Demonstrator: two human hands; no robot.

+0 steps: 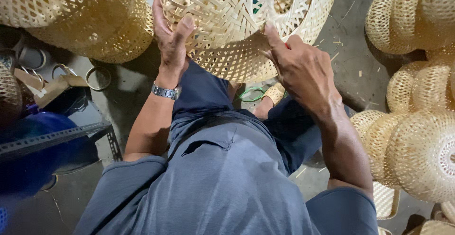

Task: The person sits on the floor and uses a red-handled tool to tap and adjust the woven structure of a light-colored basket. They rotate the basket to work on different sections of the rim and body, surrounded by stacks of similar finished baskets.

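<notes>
Over your lap, the woven bamboo basket (246, 21) sits tilted, its round opening facing you. Your left hand (171, 45) clamps its left rim; your right hand (301, 69) pinches a strip on the lower right edge.

Pale woven bamboo-strip dome basket (241, 21): matt, dry, open lattice w/ rough strip ends. Steel-link wristwatch (167, 92): shiny metal. Grey-blue shirt (227, 183): soft matt cloth. Grey concrete floor (353, 69): rough, dull, scattered w/ splinters.
</notes>
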